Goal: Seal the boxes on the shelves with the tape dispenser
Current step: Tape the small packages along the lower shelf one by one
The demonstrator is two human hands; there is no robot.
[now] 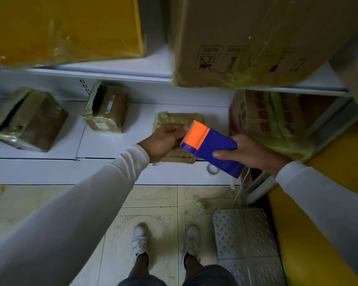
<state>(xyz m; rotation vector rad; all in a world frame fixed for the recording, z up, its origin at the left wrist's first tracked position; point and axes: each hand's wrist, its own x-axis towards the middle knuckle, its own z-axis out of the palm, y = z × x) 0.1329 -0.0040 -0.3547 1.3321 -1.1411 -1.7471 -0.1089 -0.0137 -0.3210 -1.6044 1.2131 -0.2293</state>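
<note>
My right hand (249,152) grips the blue tape dispenser (212,149) by its body, its orange toothed end pointing up and left. My left hand (166,138) is at that toothed end with fingers pinched together, apparently on the tape's end, though the tape itself is too clear to see. Both hands hover over a small flat cardboard box (177,120) on the lower white shelf (103,145), which they partly hide. Two more small taped boxes (105,107) (29,118) sit to the left on that shelf.
A large brown carton (246,38) and a yellow wrapped parcel (64,27) fill the upper shelf. A printed box (271,118) stands at the right. A tape roll (212,169) lies at the shelf's front edge. A metal step (248,238) lies beside my feet.
</note>
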